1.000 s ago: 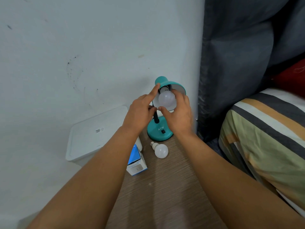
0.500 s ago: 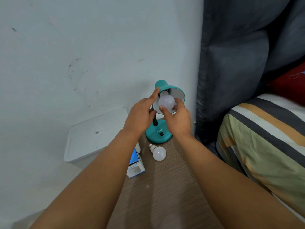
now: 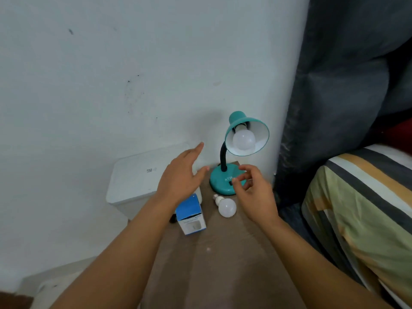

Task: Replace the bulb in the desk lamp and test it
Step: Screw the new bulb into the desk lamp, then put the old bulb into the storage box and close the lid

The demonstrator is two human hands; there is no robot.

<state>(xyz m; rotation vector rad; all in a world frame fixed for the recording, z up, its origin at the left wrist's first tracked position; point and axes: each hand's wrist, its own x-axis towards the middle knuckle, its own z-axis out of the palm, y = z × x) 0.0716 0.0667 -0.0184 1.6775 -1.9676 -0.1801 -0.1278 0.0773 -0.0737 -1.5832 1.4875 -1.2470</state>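
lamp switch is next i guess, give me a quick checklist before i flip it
1. Bulb in the shade sits in the socket: ok, how tight cannot tell.
2. Both hands off the bulb: ok; left hand and right hand hold nothing.
3. Switch reachable: ok, right hand's fingers hover over the lamp base.
4. Lamp plugged in: cannot tell, no cord in view.
5. Loose bulb clear of the base: ok, it lies on the table beside the bulb box.
6. Bulb lit: not ok.
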